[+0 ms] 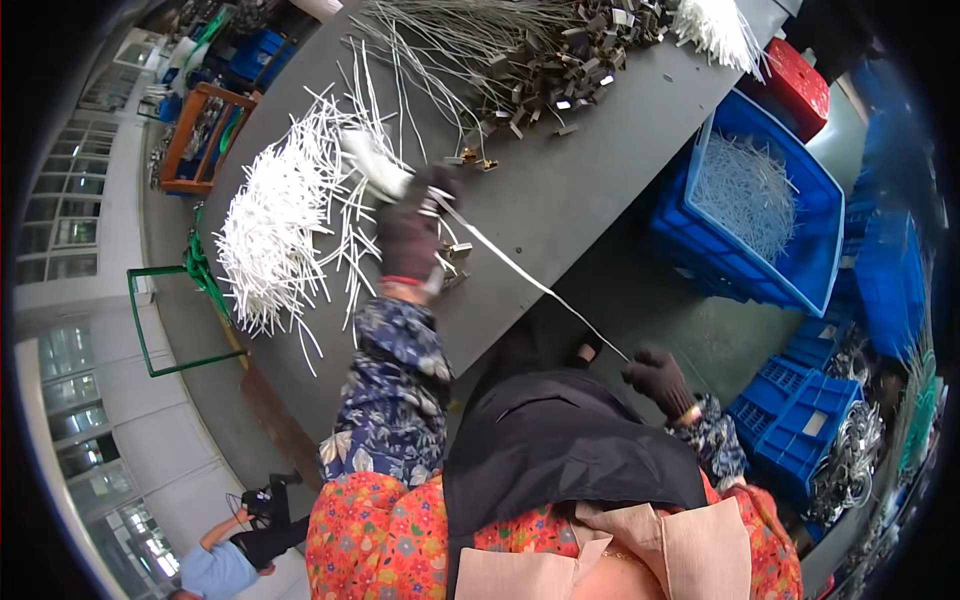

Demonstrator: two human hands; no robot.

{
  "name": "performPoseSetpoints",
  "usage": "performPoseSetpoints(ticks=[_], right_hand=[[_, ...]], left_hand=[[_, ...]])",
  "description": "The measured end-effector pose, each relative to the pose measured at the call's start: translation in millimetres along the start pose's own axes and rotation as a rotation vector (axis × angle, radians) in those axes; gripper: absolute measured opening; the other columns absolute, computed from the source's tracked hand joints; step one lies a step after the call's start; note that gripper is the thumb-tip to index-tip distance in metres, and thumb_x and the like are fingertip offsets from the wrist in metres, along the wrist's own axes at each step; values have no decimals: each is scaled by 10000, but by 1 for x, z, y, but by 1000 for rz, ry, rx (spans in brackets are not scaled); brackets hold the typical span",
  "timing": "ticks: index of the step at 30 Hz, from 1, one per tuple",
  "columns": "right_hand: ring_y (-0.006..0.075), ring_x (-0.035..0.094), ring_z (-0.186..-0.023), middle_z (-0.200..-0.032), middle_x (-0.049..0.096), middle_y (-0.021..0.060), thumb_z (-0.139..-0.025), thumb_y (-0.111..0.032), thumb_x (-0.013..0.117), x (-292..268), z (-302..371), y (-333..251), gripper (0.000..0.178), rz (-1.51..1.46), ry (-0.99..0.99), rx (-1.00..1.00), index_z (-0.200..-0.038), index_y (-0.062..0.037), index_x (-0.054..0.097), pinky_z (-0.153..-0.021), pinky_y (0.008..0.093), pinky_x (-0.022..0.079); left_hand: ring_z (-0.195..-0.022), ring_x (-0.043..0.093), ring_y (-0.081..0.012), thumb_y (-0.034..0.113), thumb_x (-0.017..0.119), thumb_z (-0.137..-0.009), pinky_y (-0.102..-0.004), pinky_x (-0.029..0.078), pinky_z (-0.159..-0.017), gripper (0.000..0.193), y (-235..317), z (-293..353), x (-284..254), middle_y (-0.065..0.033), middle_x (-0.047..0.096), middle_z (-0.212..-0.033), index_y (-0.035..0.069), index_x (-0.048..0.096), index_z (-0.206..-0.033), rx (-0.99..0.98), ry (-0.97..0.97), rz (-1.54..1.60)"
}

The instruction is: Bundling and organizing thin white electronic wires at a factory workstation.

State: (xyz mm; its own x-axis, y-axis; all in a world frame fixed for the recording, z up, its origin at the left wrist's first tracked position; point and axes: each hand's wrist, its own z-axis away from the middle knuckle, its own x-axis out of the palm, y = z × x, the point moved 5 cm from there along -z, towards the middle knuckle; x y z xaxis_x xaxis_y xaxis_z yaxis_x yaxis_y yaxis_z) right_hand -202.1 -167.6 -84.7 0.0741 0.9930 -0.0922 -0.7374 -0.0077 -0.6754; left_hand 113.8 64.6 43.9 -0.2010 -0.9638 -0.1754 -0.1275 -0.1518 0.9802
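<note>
My left hand, in a dark glove and somewhat blurred, is over the grey table. A thin white cord runs taut from its fingers, past the table edge, to my right hand. That hand, in a brown glove, is closed on the cord's far end beside my black apron. At the left fingers is a blurred white shape; I cannot make out what it is. Left of them lies a large pile of short white tubes. Small metal pieces lie close to the left wrist.
On the grey table, a heap of metal clips with wires lies at the back. A blue crate of thin clear strands stands right, near a red stool. More blue crates sit lower right. A person is at lower left.
</note>
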Motion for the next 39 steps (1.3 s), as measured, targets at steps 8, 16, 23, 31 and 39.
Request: performPoseSetpoints(ticks=[8, 16, 23, 31, 39], right_hand=[[137, 567, -852, -1002, 605, 95, -846, -317, 661, 91, -92, -188, 514, -153, -107, -423, -1271, -58, 533, -710, 291, 472], [361, 584, -1029, -1238, 547, 195, -731, -599, 671, 91, -214, -265, 771, 643, 338, -567, -1292, -91, 523, -885, 448, 477], [272, 602, -818, -889, 579, 122, -760, -205, 688, 70, -181, -221, 300, -55, 296, -789, -1012, -79, 583, -717, 351, 488], [216, 549, -605, -697, 545, 79, -841, -152, 637, 34, -21, -120, 113, -47, -243, -377, -817, -43, 615, -558, 349, 450], [116, 566, -604, -706, 630, 38, -805, -212, 658, -13, 50, 110, 215, 34, 147, 286, -892, -19, 694, -564, 279, 455]], left_hand=[[-606, 605, -137, 277, 737, -791, -292, 481, -543, 315, -51, 31, 5, -48, 648, -701, 9, 693, -950, -418, -46, -123], [-500, 513, -96, 278, 712, -873, -227, 374, -417, 292, -59, -6, -74, -36, 595, -653, -6, 647, -868, -573, 177, 96], [-842, 623, -247, 189, 591, -954, -403, 547, -763, 205, -67, -13, 2, -151, 626, -939, 25, 550, -1069, -664, 173, 937], [-633, 597, -228, 337, 627, -931, -406, 541, -547, 303, -76, -2, 85, -105, 595, -821, 44, 582, -995, -872, -18, 948], [-722, 647, -192, 265, 600, -956, -376, 577, -716, 236, -32, -61, 16, -79, 670, -847, 34, 648, -941, -323, 151, 723]])
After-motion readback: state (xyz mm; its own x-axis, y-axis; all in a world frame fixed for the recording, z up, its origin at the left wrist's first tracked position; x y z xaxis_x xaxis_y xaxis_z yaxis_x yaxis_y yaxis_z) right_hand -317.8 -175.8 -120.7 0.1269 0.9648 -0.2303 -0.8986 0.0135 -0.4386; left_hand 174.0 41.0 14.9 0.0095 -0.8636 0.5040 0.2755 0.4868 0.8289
